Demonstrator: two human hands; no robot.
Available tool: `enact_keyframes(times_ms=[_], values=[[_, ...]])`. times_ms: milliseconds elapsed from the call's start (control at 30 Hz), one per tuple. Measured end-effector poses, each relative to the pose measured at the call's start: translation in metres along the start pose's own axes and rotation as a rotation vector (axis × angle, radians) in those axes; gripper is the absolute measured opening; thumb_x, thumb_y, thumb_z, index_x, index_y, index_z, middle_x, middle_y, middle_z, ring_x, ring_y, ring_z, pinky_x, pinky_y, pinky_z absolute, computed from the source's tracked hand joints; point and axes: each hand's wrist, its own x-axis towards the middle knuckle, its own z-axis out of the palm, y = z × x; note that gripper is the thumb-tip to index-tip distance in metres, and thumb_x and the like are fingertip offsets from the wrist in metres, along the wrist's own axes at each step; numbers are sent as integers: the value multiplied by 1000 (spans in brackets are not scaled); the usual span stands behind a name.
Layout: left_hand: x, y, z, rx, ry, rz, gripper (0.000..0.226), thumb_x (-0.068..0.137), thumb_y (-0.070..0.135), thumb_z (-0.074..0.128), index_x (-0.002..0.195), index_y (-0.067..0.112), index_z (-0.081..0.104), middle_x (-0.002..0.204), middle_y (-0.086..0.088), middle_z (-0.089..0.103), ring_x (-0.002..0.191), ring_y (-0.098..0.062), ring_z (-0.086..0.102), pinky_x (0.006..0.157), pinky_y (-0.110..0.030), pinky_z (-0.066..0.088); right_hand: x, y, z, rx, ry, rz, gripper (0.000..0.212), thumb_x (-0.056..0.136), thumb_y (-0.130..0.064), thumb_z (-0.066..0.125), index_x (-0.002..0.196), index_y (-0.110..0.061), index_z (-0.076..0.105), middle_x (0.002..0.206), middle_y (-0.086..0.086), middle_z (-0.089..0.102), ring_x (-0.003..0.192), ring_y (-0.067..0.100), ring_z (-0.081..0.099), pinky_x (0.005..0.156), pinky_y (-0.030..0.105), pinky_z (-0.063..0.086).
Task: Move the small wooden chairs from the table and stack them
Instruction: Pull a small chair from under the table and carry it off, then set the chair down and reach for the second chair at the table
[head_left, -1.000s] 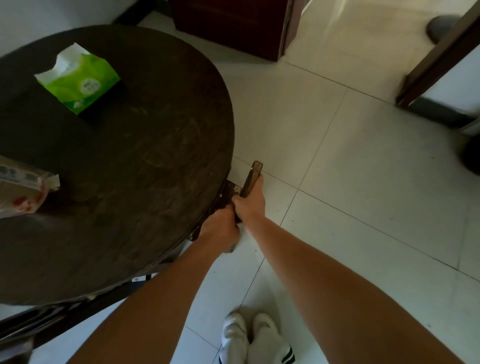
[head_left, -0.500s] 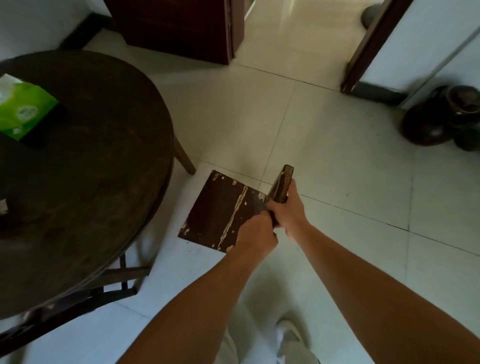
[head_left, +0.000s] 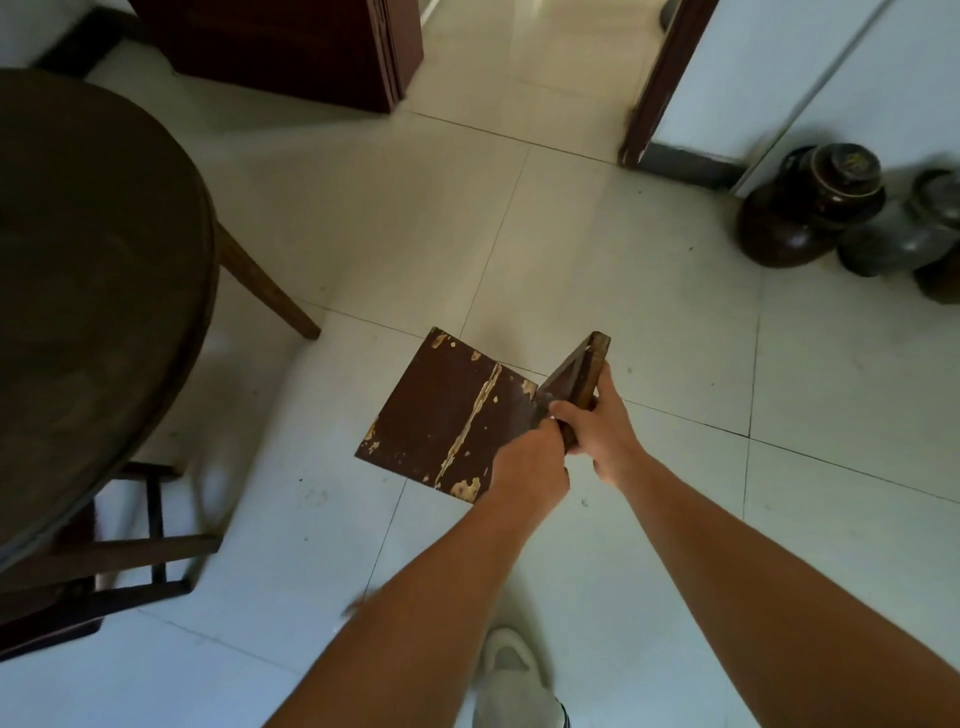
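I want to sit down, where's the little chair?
The chair is in both hands, left hand and right hand, above the floor, right of the round table.

One view only, head camera, no second view to share scene. Looks forward and steeply down from standing height onto tiled floor (head_left: 597, 249). Wide lens bends edges. Nearest: both forearms enter from bottom edge, shoe (head_left: 511, 675) directly below. Table (head_left: 93, 291) cut by left edge. Doorway (head_left: 524, 47) at top, far. Jars (head_left: 810, 208) at right edge, by wall.
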Motion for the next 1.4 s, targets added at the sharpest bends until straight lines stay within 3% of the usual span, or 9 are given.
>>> enact_keyframes(times_ms=[200,400,567,700,767,867,1033,1233,1400], values=[[3,5,9,-228,-149,-95,36,78,29,66,107,14,53,91,-4,64,87,-26,65,75,-38,53,2,7,-20,31,-58,51,77,86,-8,62,143,-36,19,133,17,52,105,35,59,57,38,57],[-1,-3,5,-383,-221,-116,34,74,31,67,102,18,53,83,4,60,85,-18,60,66,-24,42,1,1,-16,113,-35,144,71,86,-16,60,141,-33,19,134,16,50,110,37,57,80,56,54],[-20,-7,-25,-461,-226,-191,35,80,28,63,111,18,49,103,-2,60,97,-19,56,90,-35,46,-21,-11,-10,48,1,154,65,85,-14,57,139,-25,23,132,13,51,105,31,57,72,43,53],[-42,-13,-55,-590,-201,-292,52,83,29,59,130,16,43,119,-1,55,114,-20,52,98,-35,41,-41,-25,-3,-44,17,141,81,81,-18,61,146,-25,13,143,11,42,122,29,46,99,47,42],[-55,-15,-70,-624,-118,-330,48,82,29,59,127,17,47,115,0,56,113,-22,53,98,-37,43,-55,-40,2,-61,21,112,87,81,-20,62,148,-25,7,147,10,38,124,27,44,102,40,38],[-77,-15,-95,-732,-11,-355,35,84,31,57,117,22,51,116,-4,57,110,-23,54,99,-43,45,-81,-68,15,-94,-42,88,87,85,-30,59,148,-30,0,155,7,23,137,30,30,108,43,30],[-127,-24,-142,-931,242,-365,23,90,36,52,111,27,53,118,-2,57,104,-16,56,92,-33,45,-127,-111,43,-133,-219,-14,78,88,-37,54,147,-32,3,153,9,27,137,30,30,109,49,28],[-205,-57,-202,-1110,532,-436,31,91,35,50,117,20,53,110,-4,63,104,-23,60,97,-42,46,-181,-149,101,-237,-430,-82,63,93,-29,47,148,-30,15,152,8,28,131,29,37,107,50,35],[-279,-100,-237,-1249,729,-513,31,90,35,51,116,19,56,109,-7,65,100,-24,61,91,-41,47,-234,-159,173,-346,-602,-122,61,91,-39,47,146,-35,20,152,3,31,131,27,40,95,42,44]])
